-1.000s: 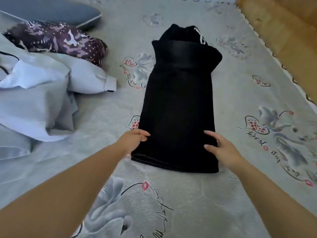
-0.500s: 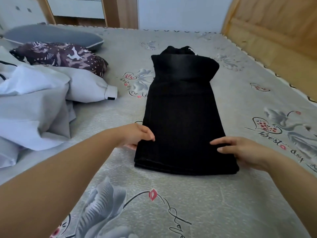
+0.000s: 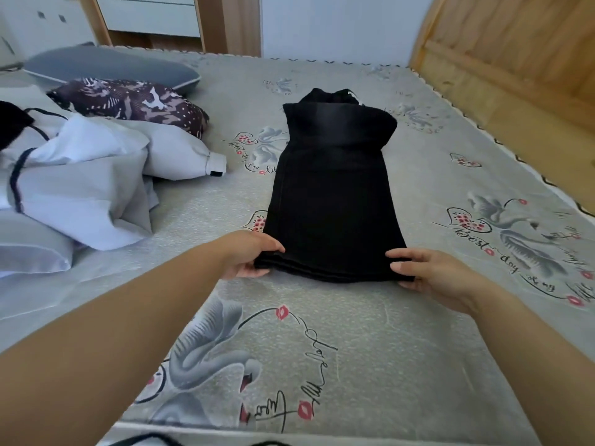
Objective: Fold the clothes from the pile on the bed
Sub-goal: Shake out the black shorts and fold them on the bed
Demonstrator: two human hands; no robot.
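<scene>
Both hands are at the near edge of the black trousers (image 3: 335,201), which lie folded into a long strip on the bed (image 3: 322,342), running straight away from the person. The left hand (image 3: 249,254) pinches the near left corner, thumb on top of the cloth and fingers tucked underneath. The right hand (image 3: 433,273) grips the near right corner the same way, thumb lying across the top, fingers curled below the hem. Between the two hands the stacked layers of the hem show as dark ridges. At the far end the trousers are doubled over into a thicker band. Off to the left of the left hand sits the pile of pale grey clothes (image 3: 80,185), rumpled, well apart from the trousers. Beyond that pile, a dark patterned pillow (image 3: 128,103) and a grey pillow (image 3: 109,67). Far right of the right hand, a wooden bed frame (image 3: 515,59).
</scene>
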